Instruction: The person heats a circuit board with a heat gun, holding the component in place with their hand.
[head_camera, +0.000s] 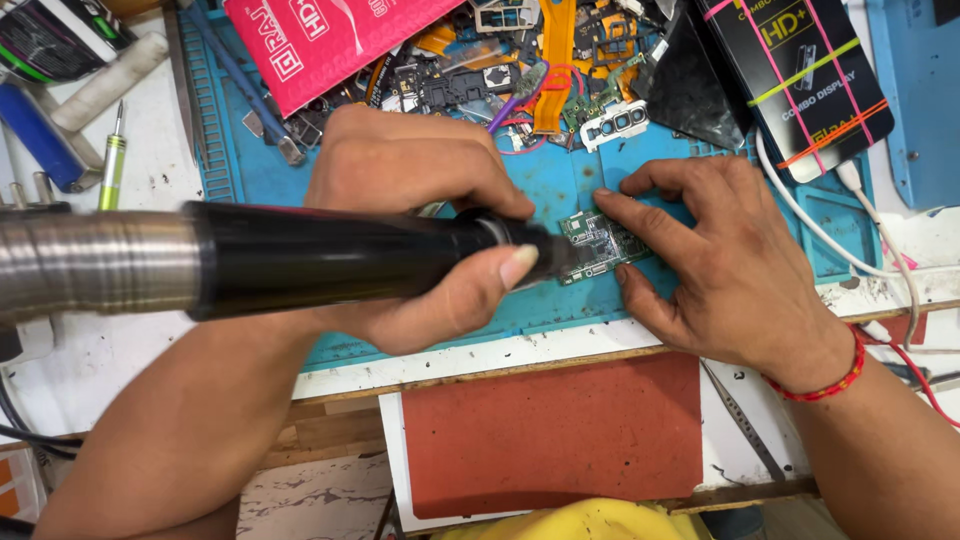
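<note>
Left hand (420, 215) wraps shut around black-and-steel cylindrical hot-air tool (300, 262), nozzle aimed at small green circuit board (600, 245) on blue silicone mat (560, 185). Right hand (720, 255) fingers spread, pressing board edges to steady it against tabletop.

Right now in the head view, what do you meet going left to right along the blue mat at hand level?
Hot-air tool → left hand gripping it → green circuit board → right hand pressing the board → white cable.
</note>
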